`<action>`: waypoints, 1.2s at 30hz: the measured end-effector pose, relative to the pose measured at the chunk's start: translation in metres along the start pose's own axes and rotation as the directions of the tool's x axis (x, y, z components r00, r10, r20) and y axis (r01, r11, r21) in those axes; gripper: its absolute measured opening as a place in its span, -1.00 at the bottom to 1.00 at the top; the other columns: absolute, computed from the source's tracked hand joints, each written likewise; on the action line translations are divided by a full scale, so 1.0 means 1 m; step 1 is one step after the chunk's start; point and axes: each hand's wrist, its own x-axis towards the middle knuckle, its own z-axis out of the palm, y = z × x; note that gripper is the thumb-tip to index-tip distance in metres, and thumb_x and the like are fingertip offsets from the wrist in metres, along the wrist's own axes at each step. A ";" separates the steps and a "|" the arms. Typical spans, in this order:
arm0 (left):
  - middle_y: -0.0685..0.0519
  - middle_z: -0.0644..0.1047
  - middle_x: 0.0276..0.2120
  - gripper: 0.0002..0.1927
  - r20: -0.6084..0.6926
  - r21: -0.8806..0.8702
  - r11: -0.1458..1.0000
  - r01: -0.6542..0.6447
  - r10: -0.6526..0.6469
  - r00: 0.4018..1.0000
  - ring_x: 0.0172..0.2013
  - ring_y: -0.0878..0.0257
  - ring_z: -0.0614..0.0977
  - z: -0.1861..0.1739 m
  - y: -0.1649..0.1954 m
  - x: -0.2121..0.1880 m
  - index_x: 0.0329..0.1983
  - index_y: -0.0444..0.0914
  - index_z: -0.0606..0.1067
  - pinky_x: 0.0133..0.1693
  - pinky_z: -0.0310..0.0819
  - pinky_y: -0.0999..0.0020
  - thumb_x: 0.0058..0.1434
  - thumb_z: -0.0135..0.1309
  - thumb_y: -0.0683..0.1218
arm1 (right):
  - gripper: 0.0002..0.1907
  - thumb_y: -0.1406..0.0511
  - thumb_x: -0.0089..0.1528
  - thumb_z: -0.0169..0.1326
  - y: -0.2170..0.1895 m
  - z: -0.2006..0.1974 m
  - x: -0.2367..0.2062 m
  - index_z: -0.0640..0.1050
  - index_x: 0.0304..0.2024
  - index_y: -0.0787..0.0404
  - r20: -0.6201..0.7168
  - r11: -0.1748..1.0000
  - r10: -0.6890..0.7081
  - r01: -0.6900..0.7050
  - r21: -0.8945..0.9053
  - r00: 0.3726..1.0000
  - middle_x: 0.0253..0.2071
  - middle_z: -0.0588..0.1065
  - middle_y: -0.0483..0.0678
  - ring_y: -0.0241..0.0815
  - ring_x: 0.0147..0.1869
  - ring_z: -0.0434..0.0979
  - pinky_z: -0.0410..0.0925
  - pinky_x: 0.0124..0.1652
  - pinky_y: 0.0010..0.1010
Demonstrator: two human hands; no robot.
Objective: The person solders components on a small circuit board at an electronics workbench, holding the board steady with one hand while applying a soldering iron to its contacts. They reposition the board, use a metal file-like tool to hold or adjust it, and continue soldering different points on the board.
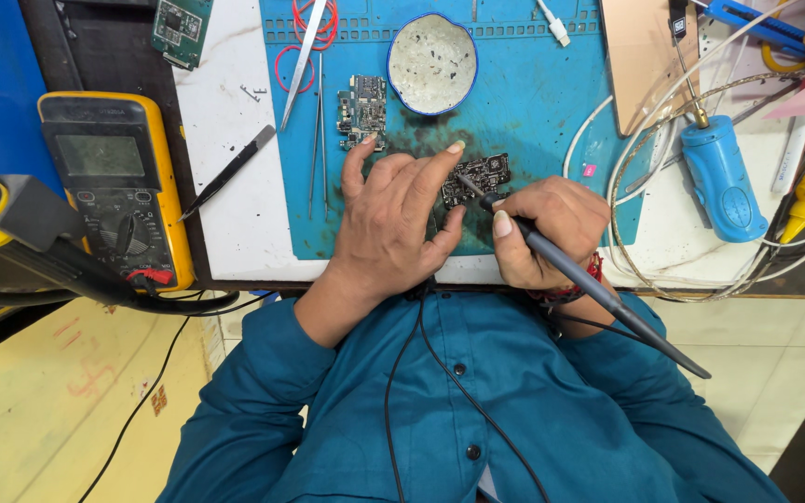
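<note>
Cluttered bench (225, 140), blue mat (542, 102) — left hand (393, 219) pinning small circuit board (477, 177) with open fingers, right hand (547, 228) closed around soldering iron (598, 289) — tip on board.

On the blue mat (533, 102) covering the worktop (225, 130), the left hand (393, 224) presses its index fingertip on a small dark circuit board (477, 179), thumb beside the board's lower edge. The right hand (547, 228) grips a dark soldering iron (589, 284) like a pen, its tip touching the board. A second circuit board (362, 110) lies just above the left hand, beside a blue-rimmed bowl (432, 63). Tweezers (302, 65) lie to the left of it. A yellow multimeter (114, 182) sits at the far left.
</note>
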 end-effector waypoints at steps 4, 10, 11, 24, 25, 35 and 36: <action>0.07 0.55 -0.02 -0.35 0.000 0.000 1.000 -0.003 0.003 1.000 0.04 0.15 0.54 0.000 0.000 0.000 0.40 -0.23 0.30 0.43 -0.09 -0.01 0.30 0.23 -0.01 | -0.91 0.39 0.25 0.16 -0.001 -0.001 0.000 0.49 -0.29 0.28 0.013 1.000 0.007 -0.007 0.001 1.000 -0.42 0.52 0.06 -0.01 -0.40 0.53 0.37 -0.38 -0.30; 0.07 0.56 -0.03 -0.35 -0.005 0.007 1.000 -0.001 0.001 1.000 0.04 0.15 0.54 0.000 0.000 0.000 0.40 -0.23 0.31 0.43 -0.09 -0.01 0.29 0.24 -0.02 | -0.91 0.39 0.24 0.15 -0.001 -0.001 0.001 0.49 -0.29 0.28 0.006 1.000 0.002 -0.002 0.009 1.000 -0.42 0.52 0.05 -0.01 -0.40 0.53 0.37 -0.32 -0.26; 0.07 0.56 -0.03 -0.35 -0.004 0.006 1.000 -0.002 0.002 1.000 0.03 0.15 0.54 -0.001 0.000 0.000 0.40 -0.23 0.31 0.43 -0.09 -0.02 0.29 0.24 -0.02 | -0.91 0.39 0.24 0.14 -0.001 0.000 0.001 0.48 -0.30 0.28 0.006 1.000 0.001 -0.001 0.014 1.000 -0.41 0.52 0.05 -0.02 -0.40 0.53 0.37 -0.34 -0.28; 0.07 0.57 0.02 -0.37 0.007 -0.009 1.000 0.004 -0.004 1.000 0.04 0.15 0.54 -0.001 0.001 0.000 0.40 -0.23 0.31 0.44 -0.12 -0.01 0.26 0.18 -0.10 | -0.90 0.38 0.25 0.15 0.002 0.002 -0.003 0.50 -0.31 0.28 -0.036 1.000 0.015 -0.015 -0.002 0.999 -0.45 0.51 0.03 -0.03 -0.44 0.50 0.33 -0.38 -0.30; 0.07 0.57 0.01 -0.37 0.010 -0.007 1.000 0.007 -0.007 1.000 0.04 0.15 0.55 0.000 0.001 0.000 0.40 -0.23 0.31 0.44 -0.12 -0.02 0.26 0.18 -0.10 | -0.91 0.38 0.23 0.16 0.003 0.003 -0.002 0.51 -0.33 0.29 -0.042 1.000 0.019 -0.019 -0.004 0.999 -0.47 0.50 0.03 -0.04 -0.46 0.49 0.32 -0.38 -0.28; 0.08 0.57 0.02 -0.37 0.001 -0.010 1.000 -0.002 0.002 1.000 0.04 0.16 0.55 -0.001 0.000 0.000 0.40 -0.23 0.31 0.45 -0.12 -0.02 0.27 0.18 -0.10 | -0.91 0.38 0.26 0.15 0.002 0.004 -0.001 0.50 -0.30 0.29 -0.038 1.000 0.009 -0.008 0.023 0.999 -0.43 0.51 0.04 -0.04 -0.42 0.51 0.34 -0.40 -0.33; 0.08 0.57 0.02 -0.37 0.000 -0.009 1.000 -0.002 0.002 1.000 0.04 0.16 0.55 -0.001 0.001 0.001 0.40 -0.23 0.31 0.45 -0.12 -0.02 0.27 0.18 -0.11 | -0.91 0.38 0.26 0.15 0.002 0.003 -0.001 0.50 -0.30 0.29 -0.036 1.000 0.013 -0.012 0.022 0.999 -0.43 0.51 0.04 -0.03 -0.41 0.52 0.35 -0.40 -0.33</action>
